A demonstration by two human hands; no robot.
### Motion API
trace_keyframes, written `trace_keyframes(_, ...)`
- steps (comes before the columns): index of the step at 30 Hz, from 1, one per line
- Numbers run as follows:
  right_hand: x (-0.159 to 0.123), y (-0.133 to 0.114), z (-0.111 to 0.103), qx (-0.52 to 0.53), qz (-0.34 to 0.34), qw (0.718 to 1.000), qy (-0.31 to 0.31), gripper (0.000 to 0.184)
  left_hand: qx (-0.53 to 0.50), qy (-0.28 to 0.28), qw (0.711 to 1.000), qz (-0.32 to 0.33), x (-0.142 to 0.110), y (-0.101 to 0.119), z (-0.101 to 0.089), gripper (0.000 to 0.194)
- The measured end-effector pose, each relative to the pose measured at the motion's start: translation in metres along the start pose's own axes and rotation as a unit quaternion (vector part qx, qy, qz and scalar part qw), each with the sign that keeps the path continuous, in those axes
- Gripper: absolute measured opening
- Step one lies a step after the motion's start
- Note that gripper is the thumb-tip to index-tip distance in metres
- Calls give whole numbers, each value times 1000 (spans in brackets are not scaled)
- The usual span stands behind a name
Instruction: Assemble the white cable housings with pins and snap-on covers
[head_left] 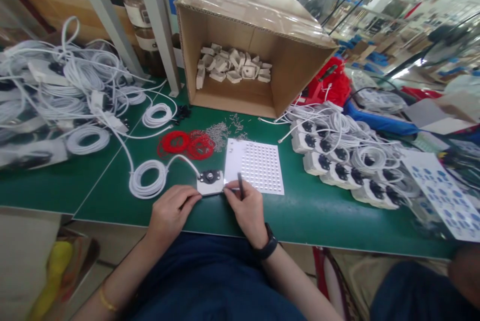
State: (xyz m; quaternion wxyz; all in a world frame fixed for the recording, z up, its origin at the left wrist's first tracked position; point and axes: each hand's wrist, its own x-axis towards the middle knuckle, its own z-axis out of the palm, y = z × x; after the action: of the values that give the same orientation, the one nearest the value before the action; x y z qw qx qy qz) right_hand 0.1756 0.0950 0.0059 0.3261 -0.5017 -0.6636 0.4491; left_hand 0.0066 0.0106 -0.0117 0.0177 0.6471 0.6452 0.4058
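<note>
On the green table in front of me lies a small white housing with a black part and a round metal piece on top. A white cable runs from it to a coil on its left. My left hand is closed with thumb and finger on the housing's left front corner. In my right hand is a slim dark stick-like tool, standing up between the fingers. Those fingertips touch the housing's right edge; what lies between them there is too small to tell. A white sheet of small round stickers lies just behind that hand.
Behind lie red rings of wire and loose screws. An open cardboard box holds white housings. Coiled cables crowd the left; cabled housings and a blue-dotted sheet the right. A person sits at right.
</note>
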Motion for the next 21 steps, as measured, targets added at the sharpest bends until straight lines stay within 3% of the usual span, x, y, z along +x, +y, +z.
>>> trace_keyframes(4, 0, 3, -1, -62, -64, 996, 8, 7, -44, -26, 998, -38, 6, -3, 1, 12)
trace_keyframes(10, 0, 7, -7, -136, -229, 960, -89, 19, -147, -99, 975, -135, 15, -8, -1, 15)
trace_keyframes(13, 0, 8, -4, -146, -240, 957, -77, 21, -179, -108, 963, -172, 18, -7, -2, 14)
trace_keyframes(17, 0, 7, 3, -159, -187, 969, -5, 11, -167, -101, 960, -200, 18, 0, 0, 13)
trace_keyframes(21, -1, 14, 1, -171, -254, 950, -60, 18, -161, -60, 961, -217, 13, 6, -5, 15)
